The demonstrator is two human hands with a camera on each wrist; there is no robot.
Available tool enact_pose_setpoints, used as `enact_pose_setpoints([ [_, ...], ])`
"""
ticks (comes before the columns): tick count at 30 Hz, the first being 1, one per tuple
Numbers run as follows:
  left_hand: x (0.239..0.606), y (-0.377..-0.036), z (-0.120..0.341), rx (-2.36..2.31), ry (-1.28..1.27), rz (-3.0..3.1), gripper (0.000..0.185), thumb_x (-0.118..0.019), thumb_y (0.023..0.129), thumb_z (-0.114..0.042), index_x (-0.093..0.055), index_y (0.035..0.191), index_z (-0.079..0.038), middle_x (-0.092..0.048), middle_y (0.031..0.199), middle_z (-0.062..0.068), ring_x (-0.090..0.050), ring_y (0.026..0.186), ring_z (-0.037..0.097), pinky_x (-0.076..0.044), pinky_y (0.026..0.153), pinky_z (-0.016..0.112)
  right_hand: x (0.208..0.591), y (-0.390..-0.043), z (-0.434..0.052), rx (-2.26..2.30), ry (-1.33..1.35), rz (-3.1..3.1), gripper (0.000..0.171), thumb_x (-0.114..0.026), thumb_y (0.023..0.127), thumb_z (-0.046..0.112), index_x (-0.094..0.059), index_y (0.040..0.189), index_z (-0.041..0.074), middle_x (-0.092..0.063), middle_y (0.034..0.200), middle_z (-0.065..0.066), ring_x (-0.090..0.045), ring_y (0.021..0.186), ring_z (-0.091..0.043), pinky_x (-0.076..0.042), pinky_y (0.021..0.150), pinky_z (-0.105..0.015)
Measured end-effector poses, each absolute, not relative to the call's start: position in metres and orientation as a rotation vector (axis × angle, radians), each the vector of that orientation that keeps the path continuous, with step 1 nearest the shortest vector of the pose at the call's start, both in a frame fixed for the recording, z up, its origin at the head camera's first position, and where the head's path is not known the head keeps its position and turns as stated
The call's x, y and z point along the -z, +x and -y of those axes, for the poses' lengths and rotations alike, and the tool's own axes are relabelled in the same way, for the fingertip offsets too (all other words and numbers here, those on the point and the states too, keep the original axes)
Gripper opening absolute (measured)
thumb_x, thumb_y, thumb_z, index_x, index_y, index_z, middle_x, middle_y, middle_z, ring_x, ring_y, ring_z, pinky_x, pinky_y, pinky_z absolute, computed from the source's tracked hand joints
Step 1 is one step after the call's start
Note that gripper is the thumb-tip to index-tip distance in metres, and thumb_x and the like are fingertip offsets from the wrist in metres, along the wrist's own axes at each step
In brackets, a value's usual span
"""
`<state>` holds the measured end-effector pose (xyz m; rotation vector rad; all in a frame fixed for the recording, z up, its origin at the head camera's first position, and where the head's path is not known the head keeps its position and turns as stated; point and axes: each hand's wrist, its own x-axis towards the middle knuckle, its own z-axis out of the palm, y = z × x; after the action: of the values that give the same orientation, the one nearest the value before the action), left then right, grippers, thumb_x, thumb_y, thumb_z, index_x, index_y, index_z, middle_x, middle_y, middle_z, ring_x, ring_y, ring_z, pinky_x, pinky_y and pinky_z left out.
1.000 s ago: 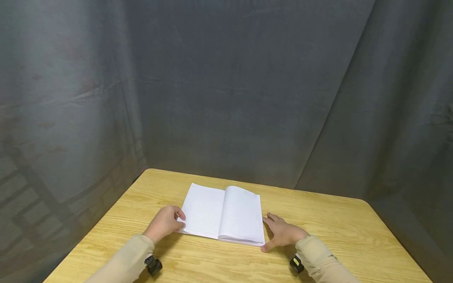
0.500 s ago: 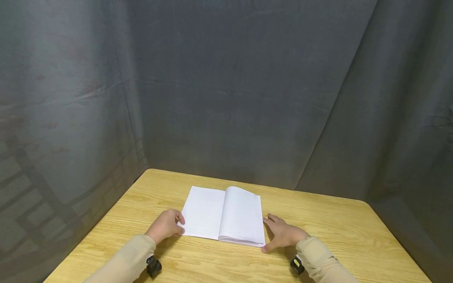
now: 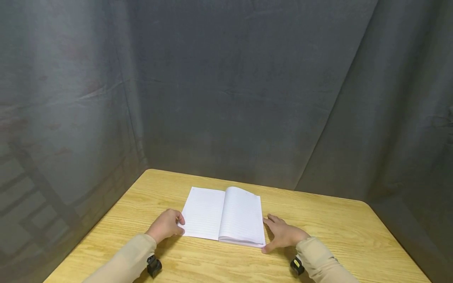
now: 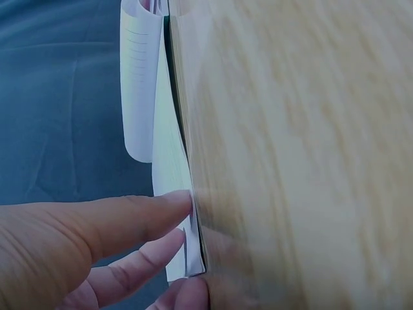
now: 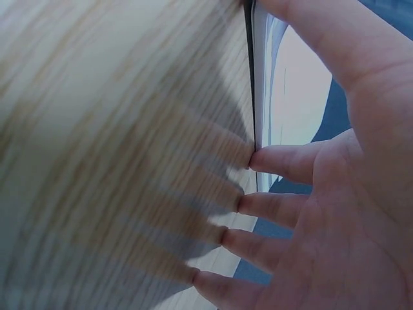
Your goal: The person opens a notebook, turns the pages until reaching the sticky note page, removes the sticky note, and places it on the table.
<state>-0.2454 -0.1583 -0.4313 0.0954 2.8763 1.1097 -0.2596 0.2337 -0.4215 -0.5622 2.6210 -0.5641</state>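
- An open notebook [image 3: 224,217] with lined white pages lies flat near the middle of the wooden table [image 3: 336,232], its spine running away from the person; the right-hand stack of pages is the thicker and bulges upward.
- The left hand [image 3: 164,225] rests at the notebook's near left corner, knuckles up, fingers loosely bent with their tips against the page edge.
- The right hand [image 3: 283,233] lies on the table just beside the notebook's right edge, fingers spread and nearly straight, thumb reaching along the near right corner.
- Both forearms, in beige sleeves [image 3: 124,261], come in from the bottom edge, a small black device strapped at each wrist.
- The left wrist view adds what the head view cannot: fingertips [image 4: 169,205] touching the thin left-hand leaves, with the lower corner of a page [image 4: 191,248] lifted slightly off the tabletop.
- The right wrist view shows four fingertips [image 5: 261,159] pressed on the wood, the first one touching the stacked page edges.
- Against a second ago, the notebook's left page sits a little lower and flatter; the hands have barely shifted.
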Motion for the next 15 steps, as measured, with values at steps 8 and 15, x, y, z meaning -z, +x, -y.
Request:
enact_pose_setpoints([
  [8,0.4296,-0.2457,0.1582,-1.102,0.116,-2.887,0.022,-0.080,0.067,0.003,-0.063,0.078,-0.005,-0.054,0.069,0.004,-0.050,0.056,0.016,-0.042,0.053,0.028,0.4219,-0.2597,-0.2340,0.552,-0.599,-2.637,0.109,-0.081,0.072,0.049,-0.026,0.149,-0.005,-0.014,0.154,-0.033,-0.017,0.139,-0.054,-0.028,0.104,-0.068],
  [15,0.4334,-0.2484,0.1599,-1.079,0.115,-2.892,0.022,-0.080,0.066,0.003,-0.063,0.077,-0.005,-0.054,0.069,0.004,-0.049,0.057,0.016,-0.041,0.055,0.029,0.4229,-0.2593,-0.2322,0.563,-0.562,-2.642,0.108,-0.082,0.071,0.047,-0.027,0.149,-0.004,-0.015,0.155,-0.031,-0.017,0.141,-0.052,-0.028,0.105,-0.066],
])
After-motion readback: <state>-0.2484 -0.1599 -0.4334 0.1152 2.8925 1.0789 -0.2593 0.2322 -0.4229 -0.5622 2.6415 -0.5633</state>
